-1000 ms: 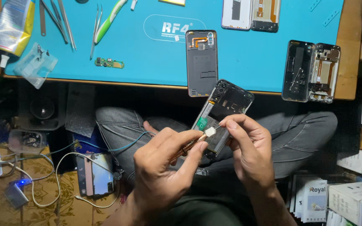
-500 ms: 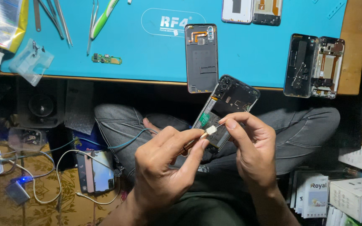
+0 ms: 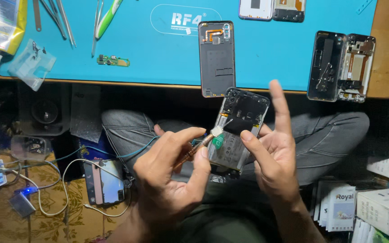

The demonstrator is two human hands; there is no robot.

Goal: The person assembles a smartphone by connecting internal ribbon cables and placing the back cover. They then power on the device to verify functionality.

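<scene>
An opened phone [image 3: 241,130] is propped by the right hand [image 3: 273,157], fingers spread wide; a thin tool [image 3: 194,150] is pinched by the left hand [image 3: 169,177], below the table edge [image 3: 158,84].

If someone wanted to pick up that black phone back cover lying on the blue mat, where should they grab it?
Probably the back cover's near end: it overhangs the blue mat's front edge, so fingers coming from the person's side could pinch it above and below.

Left hand [image 3: 167,180] pinches a slim brown tool [image 3: 193,150] against an opened black phone [image 3: 239,130] propped beside the open-fingered right hand [image 3: 273,157].
</scene>
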